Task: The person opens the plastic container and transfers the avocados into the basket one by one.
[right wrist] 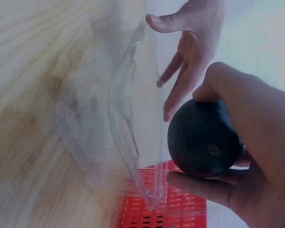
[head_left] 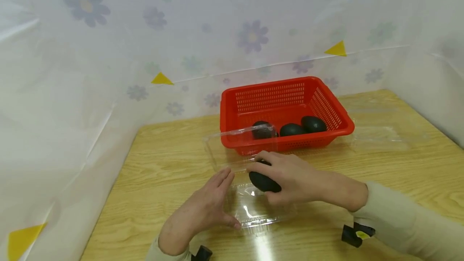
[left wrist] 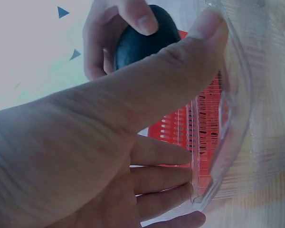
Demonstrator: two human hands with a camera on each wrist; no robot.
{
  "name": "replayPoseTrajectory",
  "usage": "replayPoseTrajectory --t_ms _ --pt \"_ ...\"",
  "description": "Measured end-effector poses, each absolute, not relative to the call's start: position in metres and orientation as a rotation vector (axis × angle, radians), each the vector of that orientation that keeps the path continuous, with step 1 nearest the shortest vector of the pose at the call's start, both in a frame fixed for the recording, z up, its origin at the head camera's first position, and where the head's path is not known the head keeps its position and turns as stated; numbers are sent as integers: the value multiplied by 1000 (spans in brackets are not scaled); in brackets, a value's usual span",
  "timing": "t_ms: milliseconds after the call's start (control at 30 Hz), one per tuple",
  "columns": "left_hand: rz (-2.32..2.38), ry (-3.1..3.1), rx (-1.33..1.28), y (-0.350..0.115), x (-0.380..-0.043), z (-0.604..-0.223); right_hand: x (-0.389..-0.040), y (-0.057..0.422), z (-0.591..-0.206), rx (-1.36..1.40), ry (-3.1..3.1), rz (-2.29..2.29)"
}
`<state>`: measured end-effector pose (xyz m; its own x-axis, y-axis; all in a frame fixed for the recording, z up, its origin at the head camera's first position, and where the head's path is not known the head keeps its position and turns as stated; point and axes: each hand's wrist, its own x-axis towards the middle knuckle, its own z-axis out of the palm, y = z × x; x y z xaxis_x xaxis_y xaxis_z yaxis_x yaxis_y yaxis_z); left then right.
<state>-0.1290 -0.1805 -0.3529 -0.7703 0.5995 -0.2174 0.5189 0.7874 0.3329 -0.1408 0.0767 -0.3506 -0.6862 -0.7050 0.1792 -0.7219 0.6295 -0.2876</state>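
My right hand (head_left: 295,176) grips a dark avocado (head_left: 264,181) above a clear plastic clamshell box (head_left: 255,214). The stem scar of the avocado (right wrist: 204,137) shows in the right wrist view. Fingers straight, my left hand (head_left: 204,202) rests against the left side of the box, its thumb at the near rim. The box's lid (head_left: 217,152) stands folded back toward the basket. In the left wrist view, the left hand (left wrist: 104,133) shows its spread fingers along the box wall.
Behind the box stands a red slotted basket (head_left: 232,100) with several dark avocados (head_left: 313,124) at its near side. Another clear plastic container (head_left: 380,136) lies to its right on the wooden table (head_left: 152,172). A flowered plastic sheet (head_left: 203,31) hangs behind.
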Motion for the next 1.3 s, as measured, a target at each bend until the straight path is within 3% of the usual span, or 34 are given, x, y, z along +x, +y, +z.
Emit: replayPoseTrajectory --t_ms 1300 --pt "367 2676 859 -182 -128 -353 -150 133 -315 984 -2689 395"
